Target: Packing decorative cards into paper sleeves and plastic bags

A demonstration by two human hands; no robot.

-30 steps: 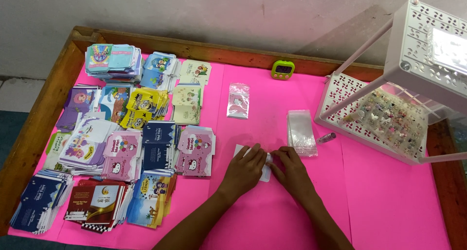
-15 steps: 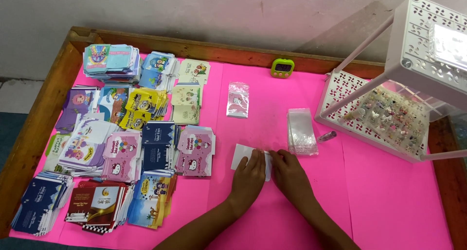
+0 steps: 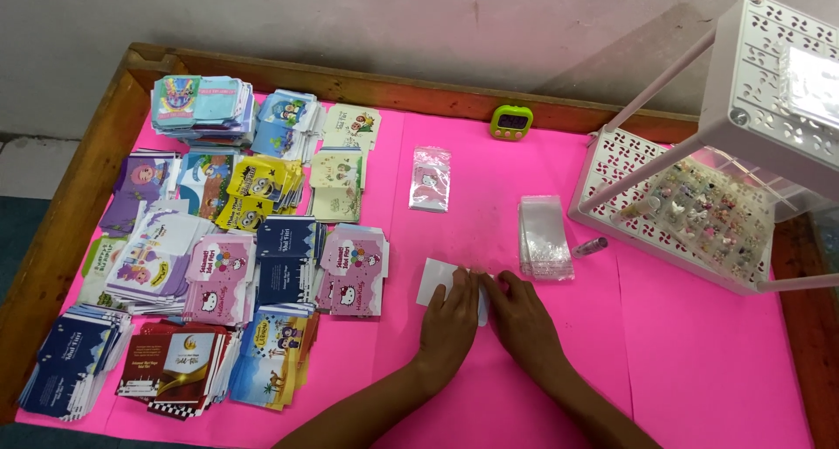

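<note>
Both hands flat on the white envelope, centre worktop: left hand and right hand pressing, fingers spread, grasping nothing. One filled sleeve at twelve o'clock; empty sleeves at two o'clock, many left.

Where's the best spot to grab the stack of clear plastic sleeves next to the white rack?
Probably the near short edge of the stack of clear plastic sleeves, coming from the right hand side: it lies flat, that end faces the hands, and a small tube lies at its right edge.
</note>
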